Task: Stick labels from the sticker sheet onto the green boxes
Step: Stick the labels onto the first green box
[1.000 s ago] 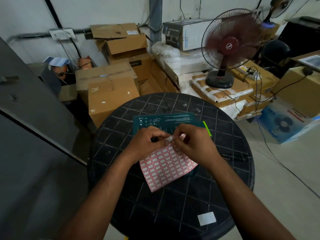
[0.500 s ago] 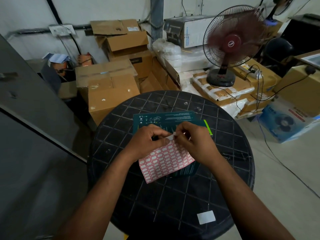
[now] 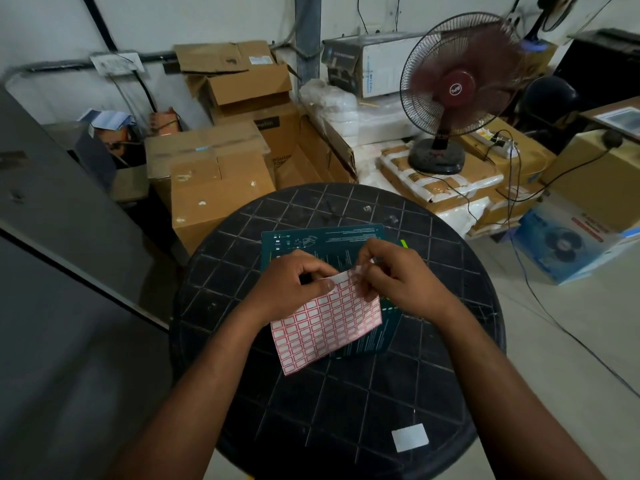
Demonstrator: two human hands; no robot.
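I hold the sticker sheet over the round black desk, its lower corner hanging toward me above the ribbed top. My left hand grips the sheet at its upper left edge, thumb on top and fingers curled underneath, so the sheet tilts up from the desk. My right hand works at the sheet's top right corner, thumb and forefinger pinched together on a label that is lifted at one end from the backing; the fingers are blurred there, and I cannot tell how much of the label is free. The sheet is white with rows of small red-bordered labels, and a bare white strip shows along its top edge by my left thumb. Under the sheet and my hands lie the green boxes, flat and dark green with pale print, one on the other; a bright lime edge shows just beyond my right hand. The boxes sit near the middle of the desk, partly hidden by the sheet. A white paper patch lies near the desk's close edge, well apart from the boxes. Beyond the desk stand brown cartons on the left and a maroon fan on the right, its blades blurred, with a blue fan carton on the floor beside it.
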